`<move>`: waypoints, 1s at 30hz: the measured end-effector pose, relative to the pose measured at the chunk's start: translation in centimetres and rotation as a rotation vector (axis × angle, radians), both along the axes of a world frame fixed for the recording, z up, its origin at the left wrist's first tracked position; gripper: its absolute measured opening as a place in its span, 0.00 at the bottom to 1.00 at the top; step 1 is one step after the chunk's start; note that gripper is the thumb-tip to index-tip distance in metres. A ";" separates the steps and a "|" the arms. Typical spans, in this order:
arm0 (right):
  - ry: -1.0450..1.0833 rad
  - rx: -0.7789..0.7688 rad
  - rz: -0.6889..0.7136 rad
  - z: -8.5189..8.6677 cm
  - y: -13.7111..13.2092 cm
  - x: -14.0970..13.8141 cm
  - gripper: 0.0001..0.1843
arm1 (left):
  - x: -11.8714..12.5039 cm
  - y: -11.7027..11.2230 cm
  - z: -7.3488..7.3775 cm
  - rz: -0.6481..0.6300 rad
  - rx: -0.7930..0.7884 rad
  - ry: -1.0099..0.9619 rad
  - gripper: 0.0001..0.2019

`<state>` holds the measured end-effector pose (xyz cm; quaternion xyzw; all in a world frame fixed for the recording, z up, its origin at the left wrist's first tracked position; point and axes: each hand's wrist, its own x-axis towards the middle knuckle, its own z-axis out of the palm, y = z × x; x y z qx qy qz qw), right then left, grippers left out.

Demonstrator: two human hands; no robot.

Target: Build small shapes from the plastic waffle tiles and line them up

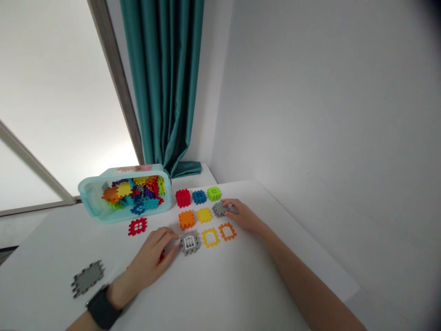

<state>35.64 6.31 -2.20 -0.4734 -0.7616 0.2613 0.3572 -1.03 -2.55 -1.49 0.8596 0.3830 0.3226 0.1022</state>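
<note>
teal bin (90, 195) tipped | red tile (137, 226) beside | gray plate (87, 278) by left hand (151, 257)

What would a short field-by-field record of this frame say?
left hand: left hand, curled, red piece showing beneath it, beside gray window tile
right hand: right hand, fingers on gray waffle tile
front tiles: yellow window tile, orange window tile, orange tile, yellow tile
back stacks: red stack, blue stack, green stack
bin: teal plastic bin, on its side, holding multicolored tiles
surface: white table
wrist: black smartwatch on left wrist
</note>
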 end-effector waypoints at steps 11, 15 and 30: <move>-0.019 -0.010 0.004 -0.2 0.2 -0.5 0.14 | -0.2 0.0 -0.1 0.010 -0.028 0.016 0.10; -0.032 -0.013 0.007 -0.3 0.2 -0.3 0.13 | -0.2 0.0 -0.1 0.008 -0.020 0.020 0.10; -0.093 -0.011 0.005 -0.1 0.1 -0.4 0.13 | -0.2 0.0 -0.2 0.006 -0.021 0.027 0.11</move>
